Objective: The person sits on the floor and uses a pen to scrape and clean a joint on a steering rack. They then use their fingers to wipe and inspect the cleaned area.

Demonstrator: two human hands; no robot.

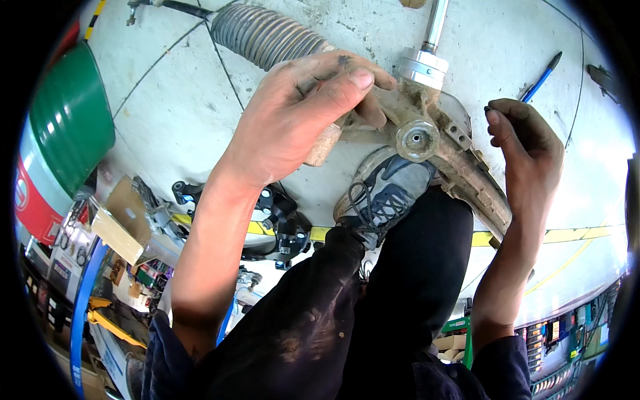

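My left hand [293,113] is in front of a dirty tan metal casting [387,110], with its fingers curled and its thumb against the index finger. Whatever those fingers hold, if anything, is hidden. Below the palm pokes out a tan, blunt-ended part [323,147]; I cannot tell whether it belongs to the casting. On the right, my right hand [530,143] is raised with thumb and fingertips pinched on a small black piece [489,109]. A round socket [417,140] sits on the casting, and a shiny metal rod [435,27] rises from a silver collar [424,67].
A grey ribbed bellows [267,35] lies beyond my left hand. My shoe [390,190] is close under the casting. A blue pen [541,77] is on the floor at right. Black metal parts [287,227] and a green drum [73,120] are at left.
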